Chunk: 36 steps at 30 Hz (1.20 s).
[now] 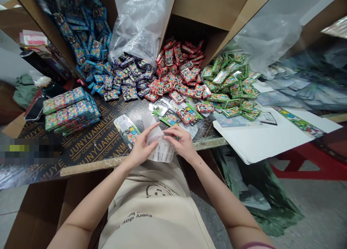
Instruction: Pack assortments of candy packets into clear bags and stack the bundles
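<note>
The left hand (141, 146) pinches a white, flexible sheet with dark oval prints (163, 152) between thumb and fingers at its left side. The right hand (185, 143) has thumb and fingertips closed on the same sheet near its upper right part. The sheet is in front of the torso, at the near edge of a dark tabletop with gold lettering (94, 145).

Just beside the left hand lies a flat black-and-green printed packet with a white label (127, 129). Just beyond the right hand, a small red printed box (188, 115) rests on clear plastic and green printed cards. Farther out, heaps of small glossy purple boxes (132, 75), red boxes (177, 70) and green packets (230, 84) adjoin one another. A neat stack of multicoloured printed boxes (71, 111) stands well left; large white flat boards (241, 140) overhang the table edge at right.
</note>
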{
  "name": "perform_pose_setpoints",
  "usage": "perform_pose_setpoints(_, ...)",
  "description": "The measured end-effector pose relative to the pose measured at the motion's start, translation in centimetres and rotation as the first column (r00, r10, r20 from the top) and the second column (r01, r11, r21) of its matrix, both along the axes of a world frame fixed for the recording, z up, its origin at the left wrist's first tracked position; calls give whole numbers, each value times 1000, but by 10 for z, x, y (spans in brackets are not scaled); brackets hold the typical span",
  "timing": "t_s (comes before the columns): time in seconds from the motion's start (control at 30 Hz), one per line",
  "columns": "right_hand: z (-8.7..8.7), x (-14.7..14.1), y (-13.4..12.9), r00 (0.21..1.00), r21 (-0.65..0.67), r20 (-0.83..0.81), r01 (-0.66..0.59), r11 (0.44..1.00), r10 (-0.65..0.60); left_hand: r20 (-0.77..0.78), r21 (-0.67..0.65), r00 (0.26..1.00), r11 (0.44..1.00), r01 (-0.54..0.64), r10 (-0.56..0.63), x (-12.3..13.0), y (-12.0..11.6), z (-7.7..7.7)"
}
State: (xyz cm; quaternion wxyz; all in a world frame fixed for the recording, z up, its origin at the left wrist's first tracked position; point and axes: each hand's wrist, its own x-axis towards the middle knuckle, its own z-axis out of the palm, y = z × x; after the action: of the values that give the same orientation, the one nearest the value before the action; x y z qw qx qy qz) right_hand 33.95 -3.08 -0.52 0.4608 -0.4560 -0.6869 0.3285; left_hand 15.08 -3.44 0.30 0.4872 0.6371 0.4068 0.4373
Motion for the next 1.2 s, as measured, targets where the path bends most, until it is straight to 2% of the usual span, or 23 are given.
perform_pose_setpoints(0.13, 2, -5, 0, 1000, -12, -6, 13, 1000, -13, -20, -41, 995, 994, -97, 97, 5, 0, 3)
perform_pose_setpoints(0.23, 2, -9, -1, 999, 15, 12, 46, 999, -46, -25, -25, 994, 994, -104, 104, 6, 1, 2)
perform_pose_setpoints(0.3, -1, -12, -4, 994, 117, 26, 98, 988, -102, -6, -49, 993, 991, -122, 121, 6, 1, 1)
perform_pose_setpoints(0.4, -7, -16, -9, 980, 300, 40, 175, 938, -196, 105, -182, 976, 969, -169, 190, 10, 1, -3)
perform_pose_setpoints(0.47, -9, -19, -10, 976, 339, 35, 192, 921, -217, 192, -276, 953, 945, -175, 233, 12, 1, -6)
perform_pose_setpoints(0.57, -9, -23, -11, 982, 260, 4, 180, 949, -188, 248, -333, 930, 925, -182, 272, 14, 1, -9)
perform_pose_setpoints(0.63, -9, -24, -10, 992, 170, -27, 129, 977, -126, 250, -349, 926, 918, -187, 283, 12, 0, -10)
perform_pose_setpoints(0.7, -10, -22, -8, 987, 101, -114, 121, 988, -109, 248, -365, 921, 909, -199, 301, 9, 1, -10)
perform_pose_setpoints(0.77, -12, -16, -5, 950, 50, -225, 233, 971, -216, 240, -370, 910, 898, -237, 339, 5, 2, -11)
perform_pose_setpoints(0.83, -16, -9, -2, 894, -20, -267, 367, 930, -359, 236, -356, 894, 890, -286, 382, 0, 3, -12)
perform_pose_setpoints(0.87, -18, -6, -1, 886, -70, -259, 379, 923, -384, 234, -344, 888, 888, -304, 395, -2, 3, -13)
perform_pose_setpoints(0.9, -19, -4, 0, 897, -133, -253, 338, 932, -362, 228, -329, 888, 890, -317, 400, -5, 3, -14)
perform_pose_setpoints(0.97, -21, -2, 0, 924, -261, -298, 163, 951, -240, 174, -269, 906, 904, -332, 385, -9, 3, -16)
perform_pose_setpoints(1.03, -19, -4, -3, 905, -315, -393, 32, 949, -161, 25, -130, 930, 924, -360, 366, -14, 1, -16)
perform_pose_setpoints(1.07, -17, -6, -5, 891, -315, -424, 19, 949, -159, -84, -23, 920, 922, -387, 384, -15, 1, -14)
perform_pose_setpoints(1.13, -11, -11, -9, 884, -294, -434, 41, 955, -171, -293, 225, 837, 884, -410, 463, -15, -1, -7)
perform_pose_setpoints(1.2, -5, -16, -13, 900, -278, -414, 14, 960, -133, -421, 398, 759, 853, -338, 497, -13, -3, 3)
